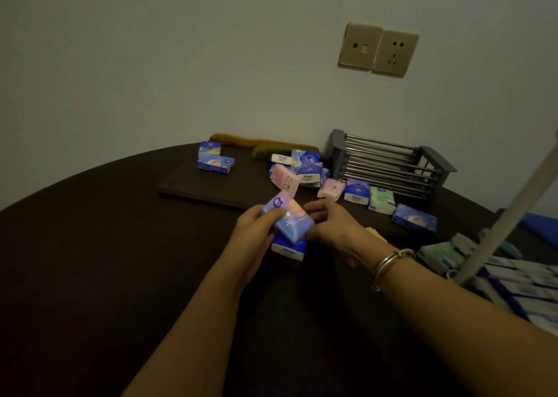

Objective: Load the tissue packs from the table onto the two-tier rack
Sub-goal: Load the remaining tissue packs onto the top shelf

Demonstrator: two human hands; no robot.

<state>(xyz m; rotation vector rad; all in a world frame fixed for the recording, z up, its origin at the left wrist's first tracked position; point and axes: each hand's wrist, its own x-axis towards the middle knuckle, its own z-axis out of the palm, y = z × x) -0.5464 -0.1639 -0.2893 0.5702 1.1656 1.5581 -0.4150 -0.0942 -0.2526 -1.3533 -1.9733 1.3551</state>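
Both hands meet over the middle of the dark table [105,245]. My left hand [256,230] and my right hand [329,221] together grip a blue and pink tissue pack [290,218], tilted, above a second blue and white pack [287,250] that shows just below it. Whether either hand holds that lower pack I cannot tell. The grey two-tier rack [389,167] with metal bars stands at the back right against the wall; I see no packs on it. Several loose packs lie in a heap [305,170] left of the rack, and two blue packs [216,159] lie further left.
A dark board [193,185] lies on the table under the left packs. A wooden brush [265,147] lies along the wall. A slanted white pole [510,212] crosses the right side above more packaged goods [519,288]. Wall sockets [377,49] sit above the rack.
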